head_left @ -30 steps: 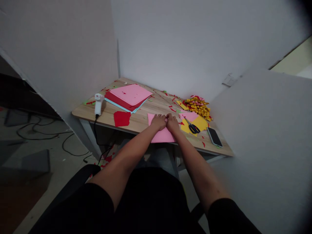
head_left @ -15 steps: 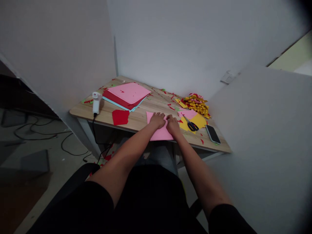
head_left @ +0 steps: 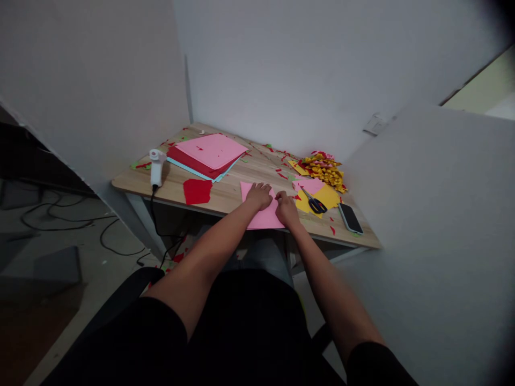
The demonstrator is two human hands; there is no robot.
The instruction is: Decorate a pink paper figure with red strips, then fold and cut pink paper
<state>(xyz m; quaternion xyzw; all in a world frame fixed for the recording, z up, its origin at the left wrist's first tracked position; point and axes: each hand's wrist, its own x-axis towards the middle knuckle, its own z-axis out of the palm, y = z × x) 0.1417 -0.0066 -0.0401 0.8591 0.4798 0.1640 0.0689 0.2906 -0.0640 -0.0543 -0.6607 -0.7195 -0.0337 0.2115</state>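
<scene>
A pink sheet (head_left: 263,219) lies at the table's front edge, in front of my body. My left hand (head_left: 259,197) rests flat on its upper part with the fingers spread. Beside it, my right hand (head_left: 286,207) is at the sheet's right side, its fingers curled together at the paper's edge. Just right of that hand, dark-handled scissors (head_left: 316,204) lie on yellow paper (head_left: 330,196) and a pink piece (head_left: 311,185).
Pink sheets (head_left: 213,150) top a red and blue stack. A red piece (head_left: 197,191) and a white corded device (head_left: 156,168) lie left. Folded yellow paper (head_left: 326,172) and a phone (head_left: 351,219) are right. Scraps litter the table (head_left: 231,193); walls enclose it.
The whole view has shifted slightly. My left hand stays flat on the pink sheet, and my right hand has barely moved at its edge.
</scene>
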